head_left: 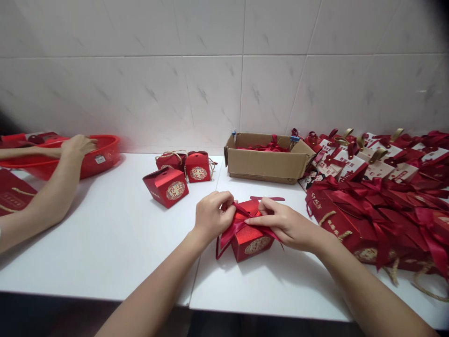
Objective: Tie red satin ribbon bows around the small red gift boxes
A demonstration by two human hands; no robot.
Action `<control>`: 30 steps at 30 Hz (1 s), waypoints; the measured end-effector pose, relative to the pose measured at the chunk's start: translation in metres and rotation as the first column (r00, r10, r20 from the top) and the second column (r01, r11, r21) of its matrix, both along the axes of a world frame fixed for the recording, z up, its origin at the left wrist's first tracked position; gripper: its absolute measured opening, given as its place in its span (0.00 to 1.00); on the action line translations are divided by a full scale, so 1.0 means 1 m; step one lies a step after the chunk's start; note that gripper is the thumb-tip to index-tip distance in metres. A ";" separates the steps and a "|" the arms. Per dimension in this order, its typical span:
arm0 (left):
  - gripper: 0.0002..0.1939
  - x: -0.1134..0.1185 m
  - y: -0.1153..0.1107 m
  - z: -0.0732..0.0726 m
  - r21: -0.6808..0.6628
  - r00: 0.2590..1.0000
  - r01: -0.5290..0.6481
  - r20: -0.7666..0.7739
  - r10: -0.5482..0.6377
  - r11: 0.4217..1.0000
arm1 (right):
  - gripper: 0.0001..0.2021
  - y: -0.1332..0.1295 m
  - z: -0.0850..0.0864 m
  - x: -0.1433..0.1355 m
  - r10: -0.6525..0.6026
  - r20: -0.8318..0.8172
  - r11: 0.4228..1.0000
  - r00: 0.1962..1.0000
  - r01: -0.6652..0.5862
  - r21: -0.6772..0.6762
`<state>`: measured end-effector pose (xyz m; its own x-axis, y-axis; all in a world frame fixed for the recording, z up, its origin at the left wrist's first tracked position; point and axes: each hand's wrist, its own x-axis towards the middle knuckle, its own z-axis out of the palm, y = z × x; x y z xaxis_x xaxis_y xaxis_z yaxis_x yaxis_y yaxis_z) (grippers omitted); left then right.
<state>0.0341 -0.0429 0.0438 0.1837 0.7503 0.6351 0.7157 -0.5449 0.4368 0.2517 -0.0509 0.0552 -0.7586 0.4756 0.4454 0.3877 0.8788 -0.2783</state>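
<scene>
A small red gift box (253, 245) with a gold round emblem stands on the white table in front of me. Dark red ribbon (231, 232) lies across its top, with loops and tails hanging at both sides. My left hand (214, 213) pinches part of the ribbon at the box's upper left. On the right, my right hand (284, 222) grips the ribbon between its fingers, its index finger pressing at the middle of the box top. The fingers partly hide the knot area. A flat dark red strip (268, 198) lies just behind the box.
A cardboard box (266, 167) holding red ribbon stands by the wall. Several red gift boxes (166, 189) sit to its left. Finished-looking bags and ribboned boxes (354, 224) crowd the right. At far left, another person's hands (77, 146) reach into a red basin (105, 164).
</scene>
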 end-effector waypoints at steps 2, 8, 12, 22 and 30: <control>0.07 0.001 0.001 -0.001 -0.030 0.998 0.050 0.038 -0.049 0.998 | 0.16 0.001 -0.001 0.001 -0.006 -0.019 1.000 1.000 0.005 -0.008; 0.05 0.006 0.003 -0.003 -0.185 0.896 0.284 0.399 -0.192 0.941 | 0.20 0.006 -0.011 0.000 -0.153 -0.391 0.988 0.908 0.126 -0.095; 0.11 0.009 0.002 -0.005 -0.320 0.710 0.573 0.654 -0.262 0.754 | 0.17 0.011 -0.019 -0.010 -0.437 -0.540 0.885 0.719 0.238 -0.399; 0.20 0.005 0.036 -0.022 -0.228 0.115 0.794 0.966 0.230 0.563 | 0.28 0.016 -0.039 -0.014 -0.395 -0.701 0.612 0.594 -0.399 -0.683; 0.12 -0.010 0.056 -0.029 -0.150 -0.232 0.844 0.763 0.604 0.514 | 0.22 0.018 -0.082 -0.025 -0.744 -0.467 0.547 0.477 0.034 -0.837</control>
